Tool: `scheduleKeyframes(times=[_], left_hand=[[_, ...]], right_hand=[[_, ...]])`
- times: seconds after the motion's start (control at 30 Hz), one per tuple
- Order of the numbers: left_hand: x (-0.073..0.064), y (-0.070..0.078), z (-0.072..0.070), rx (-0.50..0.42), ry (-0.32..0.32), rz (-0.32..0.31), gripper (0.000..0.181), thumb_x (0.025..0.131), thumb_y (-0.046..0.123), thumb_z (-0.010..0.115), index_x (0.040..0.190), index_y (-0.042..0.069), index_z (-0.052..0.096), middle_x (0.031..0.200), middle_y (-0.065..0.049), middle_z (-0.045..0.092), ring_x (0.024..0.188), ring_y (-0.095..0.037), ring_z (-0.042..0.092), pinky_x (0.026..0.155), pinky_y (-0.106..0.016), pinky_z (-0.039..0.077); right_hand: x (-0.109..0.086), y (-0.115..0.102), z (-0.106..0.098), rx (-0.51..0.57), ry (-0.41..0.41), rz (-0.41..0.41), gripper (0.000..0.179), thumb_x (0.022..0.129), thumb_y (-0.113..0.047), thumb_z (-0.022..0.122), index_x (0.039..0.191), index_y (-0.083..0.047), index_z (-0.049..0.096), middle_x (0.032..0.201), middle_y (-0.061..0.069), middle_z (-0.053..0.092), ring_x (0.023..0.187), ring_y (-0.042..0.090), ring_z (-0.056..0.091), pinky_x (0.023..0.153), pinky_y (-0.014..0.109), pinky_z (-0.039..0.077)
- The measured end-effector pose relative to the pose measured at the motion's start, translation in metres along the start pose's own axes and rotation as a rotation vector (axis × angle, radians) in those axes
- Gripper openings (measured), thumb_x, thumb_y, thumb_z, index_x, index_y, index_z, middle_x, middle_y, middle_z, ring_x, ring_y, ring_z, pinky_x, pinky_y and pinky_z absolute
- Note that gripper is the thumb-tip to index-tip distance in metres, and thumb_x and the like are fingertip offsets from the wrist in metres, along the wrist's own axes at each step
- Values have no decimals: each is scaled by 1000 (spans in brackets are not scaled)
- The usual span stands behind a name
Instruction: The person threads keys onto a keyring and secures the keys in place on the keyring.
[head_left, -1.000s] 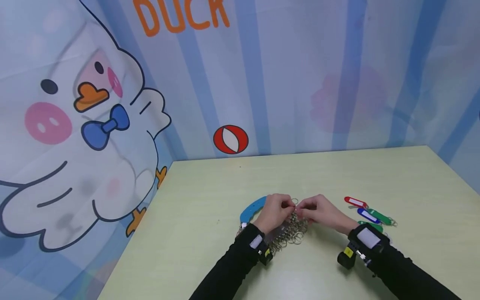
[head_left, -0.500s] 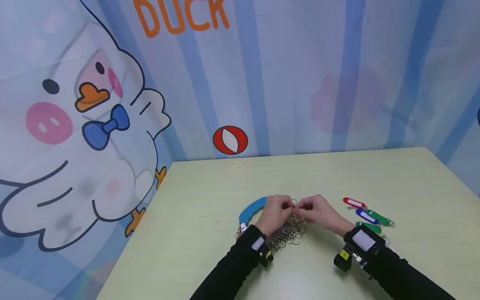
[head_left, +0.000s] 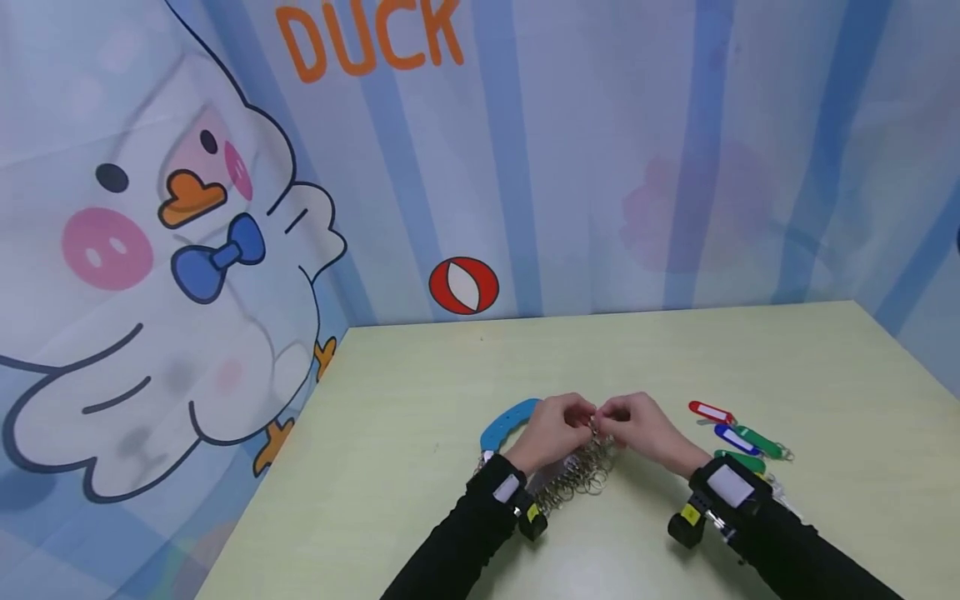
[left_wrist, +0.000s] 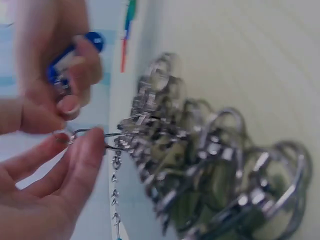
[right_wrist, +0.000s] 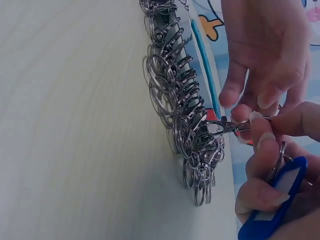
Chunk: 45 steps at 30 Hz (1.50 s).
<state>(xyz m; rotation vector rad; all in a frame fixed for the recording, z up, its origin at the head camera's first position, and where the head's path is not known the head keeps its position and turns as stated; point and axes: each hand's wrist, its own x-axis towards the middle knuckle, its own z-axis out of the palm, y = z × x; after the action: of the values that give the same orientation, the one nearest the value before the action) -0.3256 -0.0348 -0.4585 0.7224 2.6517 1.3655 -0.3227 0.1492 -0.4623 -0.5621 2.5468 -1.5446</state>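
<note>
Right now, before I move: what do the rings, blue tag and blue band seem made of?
Rings: metal, perhaps plated steel; bright silvery glints show along the wire. Blue tag: likely plastic; its rim looks smooth and evenly coloured, round a pale insert, perhaps paper. Blue band: smooth, rather matte, one even colour; plastic or rubber, I can't tell which.
</note>
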Motion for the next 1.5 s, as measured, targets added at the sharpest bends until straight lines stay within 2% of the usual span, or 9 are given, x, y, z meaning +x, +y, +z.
scheduleKeyframes(times=[0.07,0.13,0.3,0.47,0.73,1.03,1.13,1.33,1.5], left_hand=[[-3,1,-2,-40,-36,-26,26,88,10,62,113,10,67,97,-5,69,80,-4,60,68,-17,49],[-4,1,-2,-43,-43,-19,27,88,12,63,115,10,67,99,-5,70,82,-4,61,68,-17,50],[-4,0,1,-13,-22,18,27,89,12,64,115,8,68,99,-5,72,83,-2,62,71,-15,50],[-3,-2,3,-24,-13,42,26,87,11,66,112,7,69,96,-6,73,78,0,62,67,-15,51],[-3,-2,3,-71,-22,32,25,85,11,67,110,6,70,91,-5,72,73,0,60,62,-16,51],[-4,1,4,24,8,122,18,86,12,70,102,6,72,85,-5,71,71,1,59,64,-14,49],[-4,2,5,54,27,140,13,85,10,69,97,6,70,82,-4,70,69,1,57,63,-13,48],[-4,-1,6,88,47,144,12,82,4,67,94,3,68,76,-2,64,64,0,52,60,-13,44],[-5,1,7,107,46,125,14,81,4,68,96,2,68,77,-3,64,65,1,52,60,-12,44]], right_hand=[[-1,2,-1,24,-10,13,15,92,-8,56,96,0,69,83,10,68,66,13,55,57,23,47],[-2,3,-2,51,-23,27,16,93,-8,56,97,0,69,84,11,68,65,12,54,57,23,46],[-4,4,-4,83,-40,60,19,94,-12,55,100,0,69,86,11,67,61,9,49,53,22,42],[-6,0,-6,94,-42,96,20,94,-14,57,102,-1,69,84,6,67,60,10,49,51,22,39],[-7,-3,-7,105,-58,117,19,94,-11,58,103,1,69,84,10,68,60,10,50,49,21,38],[-6,-1,-8,102,-70,116,20,95,-15,59,105,-1,69,82,6,65,62,11,50,52,22,39],[-7,-1,-10,117,-91,109,25,97,-20,57,108,-1,67,85,8,64,65,13,51,53,22,39],[-11,-1,-16,176,-110,112,30,101,-15,43,120,7,48,96,19,63,81,24,59,66,29,46],[-11,1,-16,182,-88,104,28,97,-6,45,122,7,42,100,19,66,91,24,63,73,30,50]])
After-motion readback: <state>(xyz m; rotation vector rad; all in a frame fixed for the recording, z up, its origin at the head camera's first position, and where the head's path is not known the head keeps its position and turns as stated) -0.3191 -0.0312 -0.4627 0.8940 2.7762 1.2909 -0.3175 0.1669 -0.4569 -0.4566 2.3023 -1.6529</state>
